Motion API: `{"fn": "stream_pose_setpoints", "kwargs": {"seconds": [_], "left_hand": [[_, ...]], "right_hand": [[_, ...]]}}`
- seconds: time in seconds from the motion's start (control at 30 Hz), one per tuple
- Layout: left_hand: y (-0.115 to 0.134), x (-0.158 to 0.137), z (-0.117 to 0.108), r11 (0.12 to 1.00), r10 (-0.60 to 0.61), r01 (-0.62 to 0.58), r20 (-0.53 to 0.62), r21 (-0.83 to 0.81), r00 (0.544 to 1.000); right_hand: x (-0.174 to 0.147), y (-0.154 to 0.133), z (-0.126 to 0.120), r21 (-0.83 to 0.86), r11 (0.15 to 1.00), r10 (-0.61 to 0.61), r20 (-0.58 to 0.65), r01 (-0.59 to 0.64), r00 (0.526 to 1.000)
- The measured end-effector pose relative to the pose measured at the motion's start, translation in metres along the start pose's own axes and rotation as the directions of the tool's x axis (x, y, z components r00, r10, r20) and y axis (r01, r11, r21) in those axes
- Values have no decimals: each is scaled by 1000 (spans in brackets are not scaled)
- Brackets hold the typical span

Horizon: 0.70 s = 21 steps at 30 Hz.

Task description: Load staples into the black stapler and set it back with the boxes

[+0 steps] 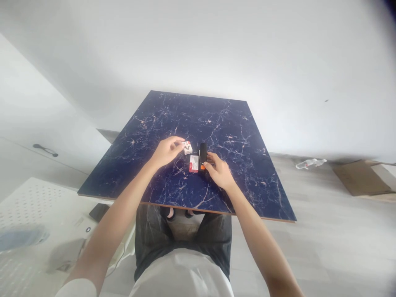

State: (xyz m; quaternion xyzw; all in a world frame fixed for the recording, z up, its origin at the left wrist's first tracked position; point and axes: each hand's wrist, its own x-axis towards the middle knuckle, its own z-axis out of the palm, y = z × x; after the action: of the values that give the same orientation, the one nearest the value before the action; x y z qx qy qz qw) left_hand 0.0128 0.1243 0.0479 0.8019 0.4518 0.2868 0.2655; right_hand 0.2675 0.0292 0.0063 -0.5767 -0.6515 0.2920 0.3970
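My left hand [168,150] is closed, with thumb and fingertips pinching the left side of a small white-and-red box [187,147]. A dark picture is printed on that box. Just below it, a second white-and-red box [193,163] lies flat on the blue table. Right beside this one is a long black object [202,153] with an orange patch near its lower end; its exact kind is unclear. My right hand [219,170] grips the black object from the right, the thumb at the orange patch and the fingers along its side.
The dark blue marble-patterned table [185,111] reaches back toward a white wall. A perforated white surface [34,198] stands at the left, below a door handle [45,150]. On the floor at right lie a clear plastic bottle [311,163] and a cardboard box [361,177].
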Motion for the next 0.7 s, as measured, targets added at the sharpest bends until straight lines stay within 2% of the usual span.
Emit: {"fn": "stream_pose_setpoints", "kwargs": {"seconds": [0.07, 0.1, 0.23, 0.37, 0.47, 0.57, 0.7], "left_hand": [[-7, 9, 5, 997, -60, 65, -103, 38, 993], [-11, 14, 10, 996, -63, 69, -97, 55, 993], [-16, 26, 37, 999, 25, -28, 71, 37, 997], [-9, 30, 53, 989, 144, -136, 197, -53, 970], [-7, 28, 50, 990, 133, -121, 233, -68, 963], [-9, 18, 36, 992, 106, -82, 298, -93, 949], [-7, 0, 19, 988, 151, -155, 419, -24, 896]], "right_hand": [[0, -1, 0, -3, 1000, -4, 1, 4, 1000], [0, -1, -1, -6, 1000, -6, -1, 6, 1000], [-1, -1, -1, -4, 1000, -11, 1, 11, 1000], [0, 1, 0, 23, 1000, -16, 1, 16, 1000], [0, 2, 0, 32, 999, -19, -1, 19, 1000], [0, 2, 0, 30, 999, -22, 0, 22, 1000], [0, 2, 0, 22, 999, -35, 2, 35, 999]]}}
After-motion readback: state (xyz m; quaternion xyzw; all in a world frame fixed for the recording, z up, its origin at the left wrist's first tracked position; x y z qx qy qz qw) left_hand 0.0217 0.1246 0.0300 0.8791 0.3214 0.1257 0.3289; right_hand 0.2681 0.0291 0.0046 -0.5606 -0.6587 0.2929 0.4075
